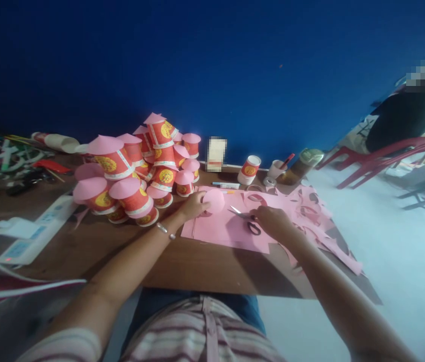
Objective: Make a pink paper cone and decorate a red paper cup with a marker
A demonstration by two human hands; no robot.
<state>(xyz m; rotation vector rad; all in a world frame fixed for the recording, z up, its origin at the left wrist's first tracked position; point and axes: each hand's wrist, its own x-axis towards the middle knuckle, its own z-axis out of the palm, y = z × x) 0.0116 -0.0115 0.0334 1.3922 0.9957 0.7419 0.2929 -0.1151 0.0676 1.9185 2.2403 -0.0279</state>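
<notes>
My left hand (195, 205) pinches the left edge of a round pink paper disc (214, 201) and holds it over pink paper sheets (220, 229). To the right, my right hand (270, 219) is closed on a pair of scissors (242, 215) with dark handles. Their blades point left toward the disc, a small gap away, and one handle loop hangs below my fingers. Left of my left hand stand stacked red paper cups (164, 178) with gold emblems and pink paper cone tops (125, 188).
Pink paper scraps (312, 213) cover the table's right side. Along the back stand a red-and-white cup (249, 170), a white cup holding a red pen (277, 168), and a jar (308, 160). A power strip (40, 234) with a white cable lies left. Another person sits on a red chair (378, 158) at right.
</notes>
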